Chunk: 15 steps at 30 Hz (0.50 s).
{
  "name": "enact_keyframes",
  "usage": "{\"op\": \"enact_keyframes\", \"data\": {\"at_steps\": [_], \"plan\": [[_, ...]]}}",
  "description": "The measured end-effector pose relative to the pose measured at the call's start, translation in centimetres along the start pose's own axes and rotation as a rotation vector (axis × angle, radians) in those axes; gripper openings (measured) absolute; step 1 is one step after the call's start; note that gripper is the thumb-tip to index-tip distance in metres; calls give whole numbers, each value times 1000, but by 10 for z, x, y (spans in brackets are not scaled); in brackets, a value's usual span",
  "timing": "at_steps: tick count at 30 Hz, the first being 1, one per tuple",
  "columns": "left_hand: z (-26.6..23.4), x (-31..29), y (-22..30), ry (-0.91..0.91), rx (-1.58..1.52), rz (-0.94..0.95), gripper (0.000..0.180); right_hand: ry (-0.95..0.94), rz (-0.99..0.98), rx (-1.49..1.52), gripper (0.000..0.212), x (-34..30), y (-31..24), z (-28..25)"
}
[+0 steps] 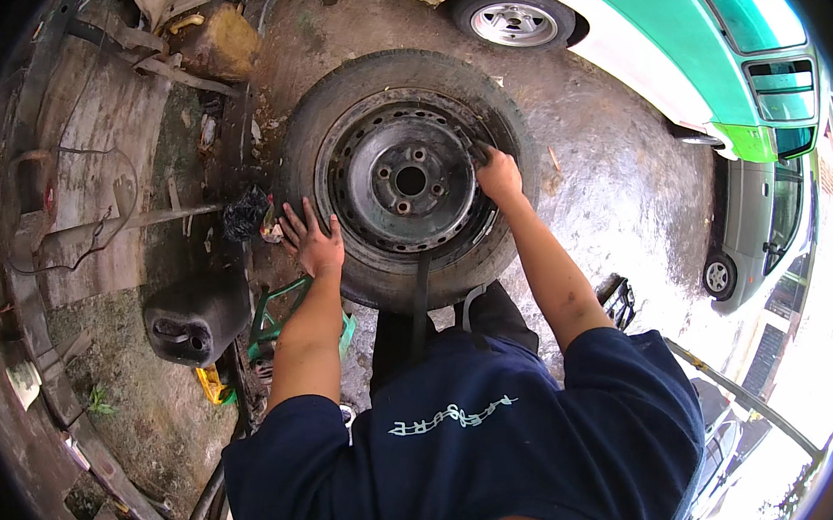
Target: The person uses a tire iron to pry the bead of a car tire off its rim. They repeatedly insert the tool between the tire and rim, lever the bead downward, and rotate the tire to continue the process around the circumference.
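A car wheel, a worn black tyre on a dark steel rim, lies flat in front of me. My left hand rests on the tyre's left sidewall, with fingers spread and nothing in them. At the rim's right edge my right hand is closed around a short dark piece; its kind is too hard to see. A flat dark bar crosses the near edge of the rim and points toward my legs. Part of the near tyre edge is hidden by my body.
A black jerrycan and a green crate-like frame are to the left. A yellowish container sits at the far left. A green and white vehicle stands beyond, right; a grey car is farther right.
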<state>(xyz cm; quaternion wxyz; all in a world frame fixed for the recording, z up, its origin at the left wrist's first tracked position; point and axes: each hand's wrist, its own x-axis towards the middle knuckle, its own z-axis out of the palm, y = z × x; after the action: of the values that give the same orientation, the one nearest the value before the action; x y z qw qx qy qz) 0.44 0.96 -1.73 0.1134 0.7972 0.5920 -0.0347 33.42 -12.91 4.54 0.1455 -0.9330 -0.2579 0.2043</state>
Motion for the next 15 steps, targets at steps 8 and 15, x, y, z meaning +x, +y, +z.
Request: {"op": "enact_keyframes", "data": {"at_steps": [8,15], "plan": [[-1,3,3,21,-41,-1,67,4,-52,-94,37,-14,-13,-14],[3,2,0,17,2,8,67,-65,-111,-294,37,32,-29,-4]]}}
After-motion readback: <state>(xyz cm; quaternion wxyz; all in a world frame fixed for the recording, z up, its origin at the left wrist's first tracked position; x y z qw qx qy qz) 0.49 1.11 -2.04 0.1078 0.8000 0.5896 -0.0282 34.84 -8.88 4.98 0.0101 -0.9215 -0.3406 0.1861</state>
